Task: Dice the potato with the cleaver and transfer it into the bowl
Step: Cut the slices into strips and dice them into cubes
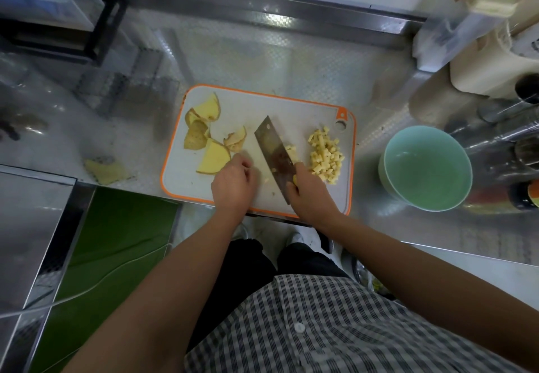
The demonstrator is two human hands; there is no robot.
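Observation:
A white cutting board (291,110) with an orange rim lies on the steel counter. A pile of diced potato (326,153) sits on its right side. Potato peel slabs (204,130) lie on its left, with one yellow piece (213,158) nearest my left hand. My right hand (306,194) grips the cleaver (274,151) by its handle, the blade angled away over the board's middle with a few dice beside it. My left hand (233,183), fingers curled, rests on the board left of the blade and touches the yellow piece. The light green bowl (425,168) stands right of the board.
A potato scrap (106,169) lies on the counter left of the board. Metal canisters and bottles (519,145) crowd the right edge behind the bowl. A dark rack (58,22) stands far left. A green surface (116,241) lies below the counter's front edge.

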